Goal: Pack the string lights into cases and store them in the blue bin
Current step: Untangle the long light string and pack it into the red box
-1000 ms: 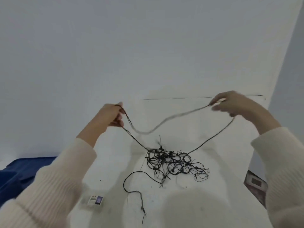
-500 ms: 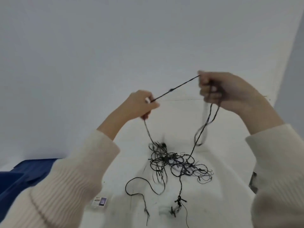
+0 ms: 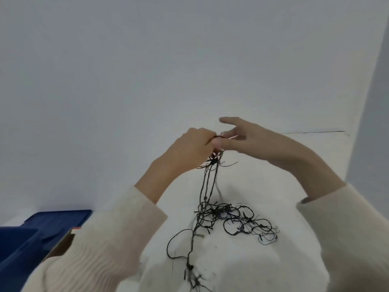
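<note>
The left hand pinches the string lights above the table; the right hand, fingers straight, is just beside it.

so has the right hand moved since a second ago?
Yes. The right hand has shifted left, off the dark seam line, to meet the left hand.
</note>
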The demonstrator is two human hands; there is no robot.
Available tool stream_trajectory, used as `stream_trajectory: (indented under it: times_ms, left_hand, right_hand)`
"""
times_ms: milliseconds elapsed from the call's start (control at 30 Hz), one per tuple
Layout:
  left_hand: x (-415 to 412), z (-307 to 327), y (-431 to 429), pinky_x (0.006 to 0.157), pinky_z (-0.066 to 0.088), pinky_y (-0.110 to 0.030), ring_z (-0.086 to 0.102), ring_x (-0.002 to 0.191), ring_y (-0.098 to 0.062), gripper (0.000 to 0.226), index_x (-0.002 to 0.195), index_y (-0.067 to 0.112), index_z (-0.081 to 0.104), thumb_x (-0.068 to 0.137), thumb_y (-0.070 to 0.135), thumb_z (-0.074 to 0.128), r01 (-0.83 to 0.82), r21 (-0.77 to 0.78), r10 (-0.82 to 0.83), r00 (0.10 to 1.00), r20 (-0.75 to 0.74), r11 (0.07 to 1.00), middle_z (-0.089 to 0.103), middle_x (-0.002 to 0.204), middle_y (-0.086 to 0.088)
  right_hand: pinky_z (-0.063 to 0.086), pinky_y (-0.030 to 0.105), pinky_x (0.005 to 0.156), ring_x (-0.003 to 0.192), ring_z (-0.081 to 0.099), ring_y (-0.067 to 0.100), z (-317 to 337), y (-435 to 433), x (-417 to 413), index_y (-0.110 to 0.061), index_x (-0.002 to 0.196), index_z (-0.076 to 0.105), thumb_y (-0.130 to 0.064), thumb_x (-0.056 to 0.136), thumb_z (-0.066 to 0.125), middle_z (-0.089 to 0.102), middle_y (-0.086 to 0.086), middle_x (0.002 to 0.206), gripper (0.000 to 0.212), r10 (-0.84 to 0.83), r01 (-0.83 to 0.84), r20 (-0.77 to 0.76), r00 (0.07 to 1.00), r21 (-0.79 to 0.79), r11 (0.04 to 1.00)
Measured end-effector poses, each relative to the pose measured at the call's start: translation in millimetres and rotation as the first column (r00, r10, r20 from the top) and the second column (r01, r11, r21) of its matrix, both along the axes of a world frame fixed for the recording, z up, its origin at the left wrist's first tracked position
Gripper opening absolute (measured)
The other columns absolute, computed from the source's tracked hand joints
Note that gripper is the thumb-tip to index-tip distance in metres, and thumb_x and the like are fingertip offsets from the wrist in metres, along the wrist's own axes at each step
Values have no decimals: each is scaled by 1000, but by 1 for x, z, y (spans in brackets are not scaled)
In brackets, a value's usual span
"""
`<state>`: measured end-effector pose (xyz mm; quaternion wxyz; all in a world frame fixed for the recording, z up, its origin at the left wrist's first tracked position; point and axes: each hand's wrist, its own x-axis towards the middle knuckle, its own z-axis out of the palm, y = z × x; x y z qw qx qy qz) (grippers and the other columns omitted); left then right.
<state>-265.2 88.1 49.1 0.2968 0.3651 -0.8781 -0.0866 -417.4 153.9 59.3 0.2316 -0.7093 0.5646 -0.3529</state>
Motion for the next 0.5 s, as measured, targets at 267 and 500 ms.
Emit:
stream_trajectory:
  times_ms: [267,500]
  left_hand:
    - [11,-7,0,48,37,-12,52,53,-7,37,67,19,58,97,32,42,3,32,2,990,-141,999,61,65,4]
    - [13,-13,0,52,42,-23,53,53,-8,22,72,23,58,92,30,53,35,90,1,927,-375,995,63,64,0]
  right_hand:
    - [48,41,96,80,68,12,3,-7,-2,-15,81,69,-36,80,69,72,6,76,21,14,-11,-45,999,64,998]
    - [49,33,91,85,68,11,-5,-9,12,-23,120,52,-38,82,66,73,2,90,43,106,-119,130,986,97,988]
